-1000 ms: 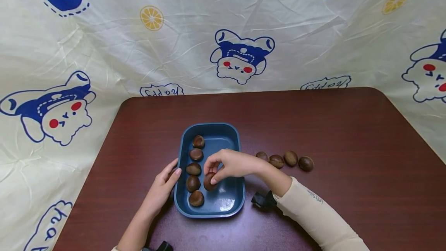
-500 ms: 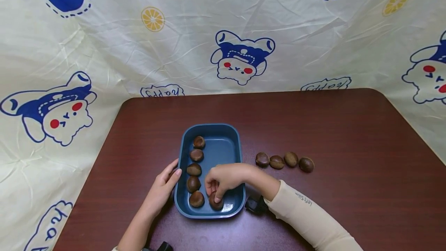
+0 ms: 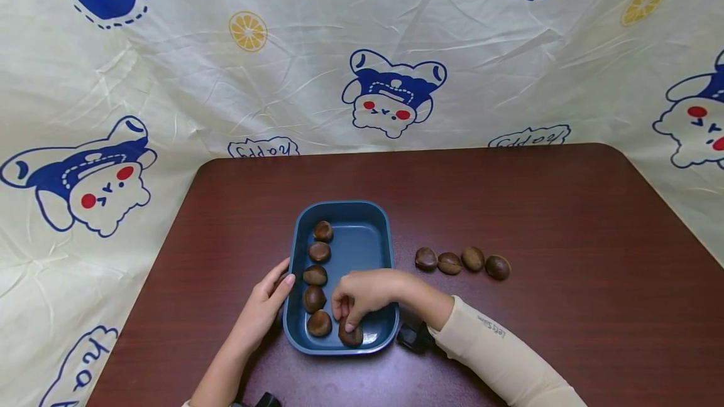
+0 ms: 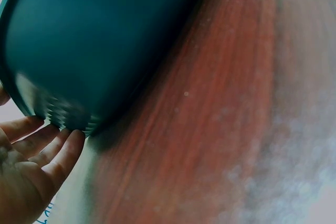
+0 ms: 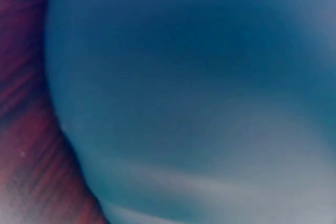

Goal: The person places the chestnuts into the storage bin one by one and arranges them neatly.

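A blue tray [image 3: 367,250] stands on the table with several brown chestnuts [image 3: 315,275] lined up along its left side. Inside its near part, my right hand [image 3: 367,294] pinches another chestnut [image 3: 351,335] at the tray floor, right of the nearest one in the line. My left hand [image 3: 263,306] rests against the tray's left side, thumb at the rim. In the left wrist view, its straight fingers [image 4: 68,153] touch the tray's outer wall [image 4: 105,51]. The right wrist view is filled by the blurred tray [image 5: 157,77]; the hand and chestnuts do not show there.
Several more chestnuts [image 3: 472,259] lie in a short row on the brown table [image 3: 565,218], right of the tray. A white patterned cloth [image 3: 305,80] surrounds the table's far and side edges.
My right hand has brought its chestnut nearer to me, from the tray's middle to its near end. In the last half second it has barely moved. The left hand stays at the tray.
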`<state>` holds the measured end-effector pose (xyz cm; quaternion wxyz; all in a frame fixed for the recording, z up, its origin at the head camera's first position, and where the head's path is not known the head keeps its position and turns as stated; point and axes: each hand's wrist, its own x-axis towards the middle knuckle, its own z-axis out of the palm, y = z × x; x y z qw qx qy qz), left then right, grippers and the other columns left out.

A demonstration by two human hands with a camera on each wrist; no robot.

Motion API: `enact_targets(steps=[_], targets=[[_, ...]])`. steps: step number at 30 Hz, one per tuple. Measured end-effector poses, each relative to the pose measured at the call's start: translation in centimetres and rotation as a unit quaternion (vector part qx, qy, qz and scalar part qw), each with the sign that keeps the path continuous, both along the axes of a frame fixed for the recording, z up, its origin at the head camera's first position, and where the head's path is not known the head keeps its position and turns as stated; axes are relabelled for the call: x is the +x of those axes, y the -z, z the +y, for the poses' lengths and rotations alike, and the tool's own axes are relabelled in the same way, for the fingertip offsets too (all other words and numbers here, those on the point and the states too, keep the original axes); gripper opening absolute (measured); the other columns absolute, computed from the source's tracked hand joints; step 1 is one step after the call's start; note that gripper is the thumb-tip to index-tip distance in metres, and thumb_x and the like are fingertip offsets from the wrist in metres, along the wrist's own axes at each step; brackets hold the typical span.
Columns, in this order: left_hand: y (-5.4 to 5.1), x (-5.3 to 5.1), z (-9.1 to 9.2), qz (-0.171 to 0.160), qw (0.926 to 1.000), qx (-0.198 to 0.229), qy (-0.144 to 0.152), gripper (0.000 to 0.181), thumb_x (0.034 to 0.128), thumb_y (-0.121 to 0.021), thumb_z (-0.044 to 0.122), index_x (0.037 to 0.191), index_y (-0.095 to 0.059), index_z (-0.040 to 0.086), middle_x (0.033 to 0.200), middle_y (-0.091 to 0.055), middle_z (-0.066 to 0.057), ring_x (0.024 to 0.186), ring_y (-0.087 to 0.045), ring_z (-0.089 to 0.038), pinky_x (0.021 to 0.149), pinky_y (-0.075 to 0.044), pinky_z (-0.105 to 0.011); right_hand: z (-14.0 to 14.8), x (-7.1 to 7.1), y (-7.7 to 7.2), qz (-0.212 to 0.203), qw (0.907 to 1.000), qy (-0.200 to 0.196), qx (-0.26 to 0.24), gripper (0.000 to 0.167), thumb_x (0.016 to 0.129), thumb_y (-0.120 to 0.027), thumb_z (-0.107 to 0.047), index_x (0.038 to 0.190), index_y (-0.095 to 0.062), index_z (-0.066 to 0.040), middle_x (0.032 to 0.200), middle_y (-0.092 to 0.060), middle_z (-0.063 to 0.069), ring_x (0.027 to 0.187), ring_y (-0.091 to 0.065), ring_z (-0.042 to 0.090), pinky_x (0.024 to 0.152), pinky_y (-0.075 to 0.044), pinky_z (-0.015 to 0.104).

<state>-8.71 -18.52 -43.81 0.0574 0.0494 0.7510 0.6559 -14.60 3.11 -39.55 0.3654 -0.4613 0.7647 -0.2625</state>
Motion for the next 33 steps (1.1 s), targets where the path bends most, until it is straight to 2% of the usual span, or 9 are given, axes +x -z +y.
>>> enact_targets(steps=[4, 10, 14, 17, 21, 25, 28, 33], targets=[[0.0, 0.0, 0.0, 0.002, 1.0000, 0.000, 0.001, 0.043, 0.0949, -0.046, 0.019, 0.135, -0.038, 0.003, 0.128, -0.047, -0.018, 0.110, -0.048, -0.029, 0.086, -0.041, -0.026, 0.3, -0.2, -0.3, 0.006, 0.9994, 0.008, -0.032, 0.015, 0.075, -0.072, -0.009, 0.087, -0.064, -0.006, 0.074, -0.058, -0.007, 0.068, -0.052, 0.000, 0.064, -0.044, 0.016], [0.0, 0.0, 0.0, 0.001, 1.0000, 0.000, 0.001, 0.044, 0.0949, -0.046, 0.019, 0.135, -0.038, 0.002, 0.128, -0.046, -0.018, 0.112, -0.046, -0.029, 0.087, -0.040, -0.025, 1.2, -0.6, -0.9, 0.022, 0.9959, 0.021, -0.085, 0.027, 0.078, -0.070, -0.009, 0.103, -0.060, -0.004, 0.093, -0.062, 0.003, 0.080, -0.055, 0.003, 0.072, -0.044, 0.017], [-0.1, 0.0, 0.0, -0.001, 1.0000, 0.000, 0.002, 0.044, 0.0951, -0.046, 0.019, 0.135, -0.037, 0.002, 0.128, -0.046, -0.018, 0.111, -0.047, -0.029, 0.087, -0.041, -0.028, 1.7, -0.7, -1.2, 0.005, 0.9915, 0.059, -0.116, 0.031, 0.081, -0.067, -0.011, 0.111, -0.058, -0.004, 0.100, -0.061, 0.007, 0.086, -0.056, 0.008, 0.074, -0.045, 0.021], [-0.1, 0.0, 0.0, -0.002, 1.0000, -0.001, 0.002, 0.044, 0.0951, -0.046, 0.019, 0.135, -0.037, 0.003, 0.128, -0.046, -0.019, 0.111, -0.047, -0.029, 0.088, -0.041, -0.030, 2.1, -0.8, -1.3, -0.003, 0.9843, 0.092, -0.150, 0.032, 0.083, -0.065, -0.011, 0.113, -0.057, -0.004, 0.106, -0.059, 0.009, 0.090, -0.057, 0.014, 0.076, -0.046, 0.024], [-0.1, 0.0, 0.0, -0.005, 1.0000, -0.005, 0.000, 0.045, 0.0950, -0.046, 0.020, 0.135, -0.037, 0.003, 0.129, -0.046, -0.018, 0.112, -0.046, -0.029, 0.087, -0.040, -0.028, 2.8, -0.8, -1.5, 0.006, 0.9698, 0.129, -0.207, 0.032, 0.085, -0.063, -0.013, 0.115, -0.055, -0.006, 0.110, -0.057, 0.011, 0.094, -0.056, 0.022, 0.078, -0.046, 0.026], [-0.1, 0.0, 0.0, -0.007, 0.9999, -0.008, 0.001, 0.045, 0.0950, -0.046, 0.021, 0.136, -0.037, 0.004, 0.130, -0.045, -0.017, 0.113, -0.045, -0.029, 0.086, -0.039, -0.022, 3.6, -0.8, -1.6, 0.028, 0.9518, 0.180, -0.247, 0.035, 0.085, -0.063, -0.019, 0.118, -0.055, -0.010, 0.110, -0.057, 0.005, 0.096, -0.055, 0.019, 0.081, -0.045, 0.027], [-0.1, 0.0, 0.0, -0.007, 0.9999, -0.008, 0.002, 0.045, 0.0949, -0.046, 0.021, 0.136, -0.037, 0.003, 0.130, -0.045, -0.017, 0.113, -0.045, -0.029, 0.086, -0.039, -0.021, 4.3, -0.6, -1.7, 0.048, 0.9353, 0.224, -0.269, 0.036, 0.084, -0.064, -0.021, 0.118, -0.055, -0.013, 0.110, -0.058, -0.002, 0.097, -0.054, 0.014, 0.082, -0.044, 0.029], [-0.1, 0.0, 0.0, -0.006, 0.9999, -0.008, 0.000, 0.045, 0.0949, -0.047, 0.021, 0.135, -0.037, 0.003, 0.130, -0.045, -0.017, 0.113, -0.045, -0.028, 0.086, -0.039, -0.021, 5.8, -0.4, -1.8, 0.073, 0.9039, 0.283, -0.313, 0.037, 0.083, -0.065, -0.014, 0.118, -0.054, -0.009, 0.110, -0.057, 0.002, 0.099, -0.054, 0.021, 0.082, -0.045, 0.030]])
